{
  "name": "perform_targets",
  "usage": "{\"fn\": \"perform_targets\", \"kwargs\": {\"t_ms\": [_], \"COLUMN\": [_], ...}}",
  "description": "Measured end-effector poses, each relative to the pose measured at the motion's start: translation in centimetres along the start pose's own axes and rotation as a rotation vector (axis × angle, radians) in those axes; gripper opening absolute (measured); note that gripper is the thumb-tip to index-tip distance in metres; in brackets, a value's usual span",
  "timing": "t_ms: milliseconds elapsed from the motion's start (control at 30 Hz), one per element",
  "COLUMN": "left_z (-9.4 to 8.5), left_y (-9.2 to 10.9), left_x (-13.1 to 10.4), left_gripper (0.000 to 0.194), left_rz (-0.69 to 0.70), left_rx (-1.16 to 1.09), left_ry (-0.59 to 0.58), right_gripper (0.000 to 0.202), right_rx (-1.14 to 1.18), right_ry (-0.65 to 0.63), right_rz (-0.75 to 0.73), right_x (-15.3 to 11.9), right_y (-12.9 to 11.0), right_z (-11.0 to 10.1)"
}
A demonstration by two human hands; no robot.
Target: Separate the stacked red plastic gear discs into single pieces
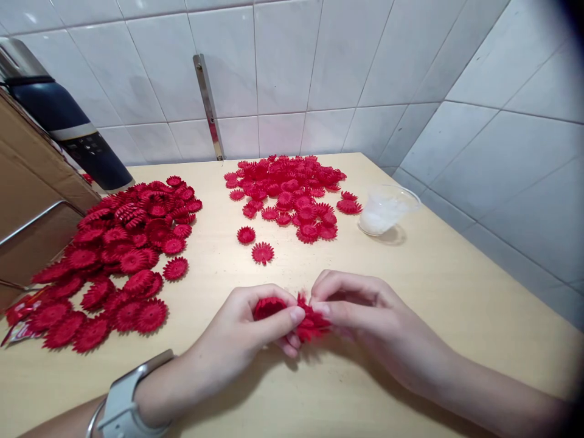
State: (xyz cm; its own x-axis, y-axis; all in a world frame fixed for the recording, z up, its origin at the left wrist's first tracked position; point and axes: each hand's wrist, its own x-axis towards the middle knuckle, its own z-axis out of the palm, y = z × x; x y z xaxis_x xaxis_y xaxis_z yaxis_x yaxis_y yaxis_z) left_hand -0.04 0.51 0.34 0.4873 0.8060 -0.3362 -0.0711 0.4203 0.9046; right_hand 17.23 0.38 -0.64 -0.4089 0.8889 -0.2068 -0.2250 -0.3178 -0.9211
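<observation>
My left hand (269,319) is closed on a red fringed flower piece (312,325), its thumb pressing on the near edge. From the other side my right hand (353,304) pinches the same piece between thumb and fingers. A second red round piece (269,307) shows behind the left thumb, tucked inside that hand. Motion blurs the held piece's lower fringe. Two loose red petal discs (263,253) lie on the table just beyond my hands.
At left spreads a large pile of red discs (132,261), beside a cardboard box (36,182) and a dark bottle (77,121). Another pile (292,188) lies at the back. A clear plastic cup (385,210) with whitish contents leans at the right, near tiled walls (292,67).
</observation>
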Motion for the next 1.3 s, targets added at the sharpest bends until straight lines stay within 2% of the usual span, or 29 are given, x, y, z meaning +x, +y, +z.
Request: {"fn": "perform_targets", "kwargs": {"t_ms": [133,300,467,633,733,800,867,933,1033,1200,1300], "left_z": [0.0,0.0,0.0,-0.1,-0.1,0.0,0.1,0.2,0.3,0.3,0.2], "left_y": [0.2,0.1,0.1,0.0,0.0,0.1,0.1,0.1,0.1,0.2,0.2], "left_x": [0.1,0.4,0.5,0.4,0.5,0.5,0.4,0.4,0.2,0.0,0.1], "left_gripper": [0.015,0.018,0.017,0.019,0.017,0.015,0.014,0.014,0.013,0.013,0.011], "left_rz": [-0.008,0.0,0.01,0.027,0.035,0.036,0.033,0.035,0.051,0.061,0.077], "left_rx": [0.022,-0.054,-0.085,-0.093,-0.089,-0.095,-0.093,-0.079,-0.026,0.055,0.1], "left_ry": [0.035,0.068,0.09,0.084,0.097,0.12,0.147,0.144,0.1,0.093,0.103], "right_gripper": [0.009,0.011,0.013,0.018,0.029,0.031,0.023,0.013,0.006,0.007,0.007], "right_rx": [-0.029,-0.077,-0.066,0.019,-0.084,-0.192,-0.295,-0.39,-0.462,-0.349,-0.346], "right_ry": [0.144,0.323,0.386,0.517,0.567,0.544,0.452,0.284,0.068,0.014,0.012], "right_rz": [-0.025,-0.069,-0.137,-0.243,-0.243,-0.267,-0.324,-0.333,-0.226,-0.086,-0.073], "right_x": [0.3,0.8,0.9,1.9,2.2,1.8,1.0,0.1,-0.7,-0.3,-0.3], "right_y": [-0.3,-0.6,-0.7,-1.0,-0.8,-0.6,-0.5,-0.5,-0.6,-0.5,-0.4], "right_z": [-0.8,-1.2,-1.1,-2.4,-2.6,-2.1,-1.2,-0.3,0.6,0.6,0.5]}}
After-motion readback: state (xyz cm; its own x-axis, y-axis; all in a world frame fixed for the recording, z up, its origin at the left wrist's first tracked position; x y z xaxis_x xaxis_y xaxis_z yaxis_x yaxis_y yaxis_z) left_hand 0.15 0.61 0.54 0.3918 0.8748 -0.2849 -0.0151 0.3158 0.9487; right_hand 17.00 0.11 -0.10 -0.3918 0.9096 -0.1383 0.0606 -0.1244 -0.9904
